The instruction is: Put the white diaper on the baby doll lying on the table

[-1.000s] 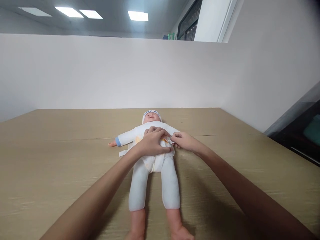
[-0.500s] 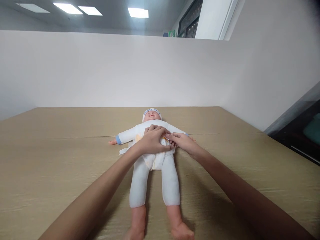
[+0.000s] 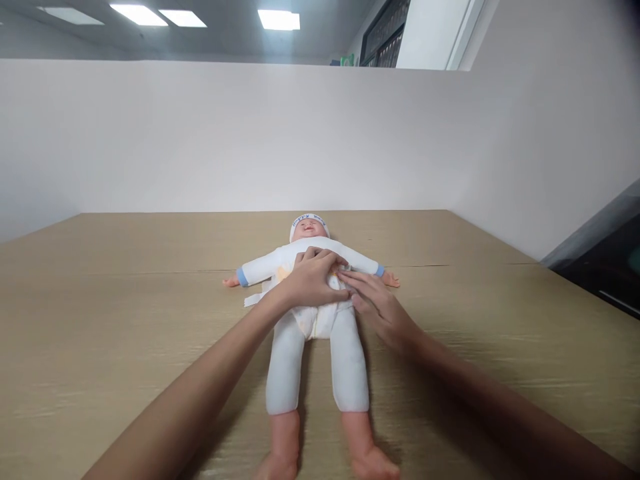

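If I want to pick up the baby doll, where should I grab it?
Probably around the soft middle, coming from above: the doll lies flat on its back on the table, arms spread. The left hand and right hand rest there.

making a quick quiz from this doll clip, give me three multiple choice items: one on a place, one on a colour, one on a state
1. Where does the left hand rest?
A. on the doll's belly
B. on the doll's foot
C. flat on the table, apart from the doll

2. What colour are the cuffs on the doll's sleeves?
A. red
B. blue
C. green

3. How does the doll lie?
A. face down
B. propped sitting against the wall
C. on its back, arms spread, legs toward the camera

Answers:
1. A, the left hand lies over the middle of the doll, on the diaper, with the right hand beside it at the waist.
2. B, a blue band shows at each wrist.
3. C, its face points up on the table and both bare feet are nearest the camera.
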{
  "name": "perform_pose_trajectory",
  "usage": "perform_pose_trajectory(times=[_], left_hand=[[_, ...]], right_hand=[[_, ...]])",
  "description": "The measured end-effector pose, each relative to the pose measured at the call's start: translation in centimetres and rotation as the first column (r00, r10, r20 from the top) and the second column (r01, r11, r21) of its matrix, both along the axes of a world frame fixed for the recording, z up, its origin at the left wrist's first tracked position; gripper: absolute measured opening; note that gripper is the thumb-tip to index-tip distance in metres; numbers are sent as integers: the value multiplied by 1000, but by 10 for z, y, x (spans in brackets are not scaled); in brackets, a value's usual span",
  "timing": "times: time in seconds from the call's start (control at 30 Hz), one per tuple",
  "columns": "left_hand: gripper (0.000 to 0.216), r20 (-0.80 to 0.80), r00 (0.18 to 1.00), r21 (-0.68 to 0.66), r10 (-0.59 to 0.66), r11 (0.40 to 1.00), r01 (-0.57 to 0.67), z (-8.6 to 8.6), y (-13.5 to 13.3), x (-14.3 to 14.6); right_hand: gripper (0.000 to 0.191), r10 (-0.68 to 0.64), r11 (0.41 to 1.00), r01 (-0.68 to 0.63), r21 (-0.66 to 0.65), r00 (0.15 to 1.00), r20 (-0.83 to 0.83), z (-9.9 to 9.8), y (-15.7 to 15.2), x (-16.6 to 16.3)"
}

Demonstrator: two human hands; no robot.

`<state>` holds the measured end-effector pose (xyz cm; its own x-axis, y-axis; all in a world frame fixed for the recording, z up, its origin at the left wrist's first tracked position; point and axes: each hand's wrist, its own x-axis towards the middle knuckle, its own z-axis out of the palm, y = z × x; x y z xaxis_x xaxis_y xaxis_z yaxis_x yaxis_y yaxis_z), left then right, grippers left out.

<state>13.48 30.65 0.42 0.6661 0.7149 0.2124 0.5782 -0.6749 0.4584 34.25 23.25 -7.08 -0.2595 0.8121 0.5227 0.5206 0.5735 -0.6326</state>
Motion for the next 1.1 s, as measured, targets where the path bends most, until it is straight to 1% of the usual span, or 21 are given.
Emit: perform_pose_trajectory(times=[0.1,0.17,0.23,0.27,0.3,0.37,0.4,0.43,0.5,0.6,0.63,0.7,0.8,0.87,0.9,0.93,0.97,1.03,1.1], left_hand=[[54,4,1000,-9,6,1000,-6,1,0,0],[57,41,999,-21,-15,1000,16,3,-3,-2],[54,184,982,-32,-45,998,52,5,-6,-6],[48,298,954,-29,-45,998,56,6,-8,-9],[41,421,907,-16,-26,999,37,5,-10,-15],[30,609,792,22,53,996,-84,-1,-13,-32],[27,653,750,40,104,985,-171,-7,-14,-44],[25,664,731,51,157,966,-254,-15,-14,-58],[24,602,747,51,280,921,-386,-34,-14,-89],[28,407,795,16,450,867,-499,-63,-12,-131],[30,333,807,11,488,853,-521,-70,-12,-140],[32,189,829,38,527,839,-543,-80,-10,-150],[30,21,859,114,511,853,-510,-81,-11,-147],[28,-15,868,139,497,861,-490,-79,-12,-141],[28,-16,868,128,496,862,-490,-77,-13,-140],[28,-7,866,102,500,862,-496,-76,-13,-139],[29,7,863,62,505,861,-504,-75,-13,-139],[30,40,853,-55,521,853,-519,-75,-12,-142],[30,102,836,-179,539,836,-518,-77,-9,-144]], right_hand=[[58,66,995,-72,67,994,85,-11,-1,4],[58,80,991,-90,95,991,107,-15,3,5],[58,80,987,-96,125,988,128,-14,6,5],[58,78,985,-98,139,987,142,-13,6,5],[59,73,983,-97,153,985,155,-11,6,5],[59,54,979,-86,183,984,172,-10,4,6],[59,41,978,-75,197,984,174,-10,2,6],[59,22,976,-57,208,986,168,-11,1,7],[57,-25,974,-7,225,990,138,-12,-1,8],[53,-102,966,78,247,991,85,-8,-4,5],[52,-115,963,92,254,990,77,-3,-4,0],[49,-106,964,82,252,991,84,14,-2,-14],[47,-6,983,-28,181,983,185,51,11,-45],[42,73,993,-98,69,950,305,74,29,-67],[42,111,993,-121,8,930,351,82,41,-78],[42,128,992,-118,-48,912,390,88,54,-88],[39,136,991,-114,-77,891,433,92,67,-96],[38,142,989,-104,-103,840,524,95,91,-110],[34,151,987,-85,-136,788,597,95,107,-120]])
